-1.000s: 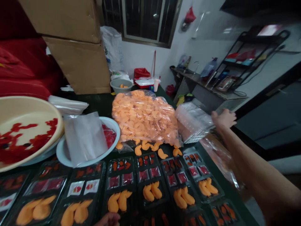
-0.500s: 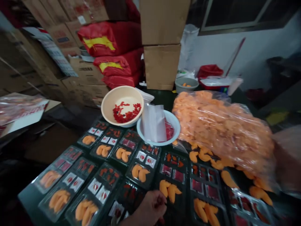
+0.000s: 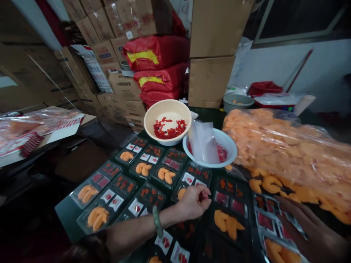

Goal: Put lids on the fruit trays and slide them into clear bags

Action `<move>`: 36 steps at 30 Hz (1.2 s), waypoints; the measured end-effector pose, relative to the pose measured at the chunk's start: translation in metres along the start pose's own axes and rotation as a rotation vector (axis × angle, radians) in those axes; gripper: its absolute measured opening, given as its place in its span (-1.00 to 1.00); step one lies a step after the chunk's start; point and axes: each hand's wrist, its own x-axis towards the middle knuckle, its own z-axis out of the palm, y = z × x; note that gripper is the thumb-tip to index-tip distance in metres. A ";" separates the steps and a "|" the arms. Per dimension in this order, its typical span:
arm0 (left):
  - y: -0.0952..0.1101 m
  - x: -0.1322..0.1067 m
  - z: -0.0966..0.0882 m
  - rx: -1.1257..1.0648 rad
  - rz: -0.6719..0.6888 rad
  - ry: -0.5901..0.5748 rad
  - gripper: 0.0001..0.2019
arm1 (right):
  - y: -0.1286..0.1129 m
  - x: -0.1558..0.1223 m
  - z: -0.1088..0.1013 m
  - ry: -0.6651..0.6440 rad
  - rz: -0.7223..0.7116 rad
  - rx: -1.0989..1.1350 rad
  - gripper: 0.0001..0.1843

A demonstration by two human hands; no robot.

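My left hand (image 3: 194, 202), a green bangle (image 3: 157, 221) on its wrist, is pinched closed over a black plastic tray (image 3: 192, 179), with something small and dark red showing between the fingertips. My right hand (image 3: 307, 230) lies at the lower right with its fingers spread, resting on a clear-lidded tray (image 3: 274, 223). Close above it, loose orange fruit pieces (image 3: 270, 184) lie beside a large clear bag of orange pieces (image 3: 285, 153). Many trays hold orange pieces, red bits and white sachets. A white bowl (image 3: 210, 146) holds red pieces, partly hidden by a plastic sheet.
A cream basin of red bits (image 3: 167, 122) stands next to the white bowl. Behind are cardboard boxes (image 3: 214, 80), red sacks with yellow labels (image 3: 155, 67) and a grey bowl (image 3: 238, 102). Plastic-wrapped goods lie on a side table (image 3: 35, 131) at left.
The view has swung left. My right hand has dropped from beside the stacked clear plastic down to the trays. My left hand has come further into view above the trays, its fingers pinched.
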 end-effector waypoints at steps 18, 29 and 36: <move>0.006 -0.158 0.065 0.724 0.978 -0.754 -0.72 | -0.121 -0.215 -0.188 0.446 0.197 -0.470 -0.48; -0.045 -0.233 0.164 1.098 1.320 -0.616 -0.55 | -0.091 -0.514 -0.054 0.696 1.160 0.040 -0.90; -0.069 -0.229 0.185 1.282 1.461 -0.487 -0.64 | -0.016 -0.472 0.022 0.545 1.265 0.288 -0.77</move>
